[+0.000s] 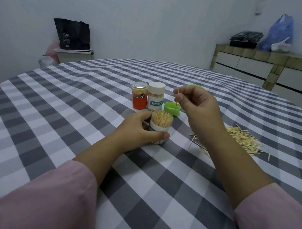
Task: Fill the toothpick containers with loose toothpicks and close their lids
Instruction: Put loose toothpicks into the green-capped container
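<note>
A person in pink sleeves sits at a round table (72, 118) w/ a grey-and-white check cloth, partway through refilling toothpick tubs.

The landmark is the open container (161, 127), a clear tub w/ a white and green label, standing upright near the middle of the table. It looks packed almost to the rim, w/ 1 pick poking up above the rest. The left hand (141, 130) grips it from the left side, fingers and thumb curled round the wall.

Above and to the right of the open container, the right hand (197, 105) pinches a single toothpick (176, 98) betw. thumb and forefinger, held roughly upright, not yet over the mouth.

Just behind the open container stand 2 more tubs, both w/ lids on and both showing picks inside: an orange-labelled one (139, 95) w/ a clear cap, and beside it a white-capped one (155, 96) marked TOOTHPICK. Those 2 look done.

Behind and right of the open container lies a green lid (172, 108), hollow side up. A 2nd green shape (195, 86) shows behind the right hand; what it is I can't tell.

Right of the open container, a good-sized loose pile of toothpicks (240, 139) lies on the cloth, w/ a few strays round it.

My read: 2 tubs finished, the 3rd nearly full. Left to do: top it up, cap it. The pile seems more than this tub can take.
</note>
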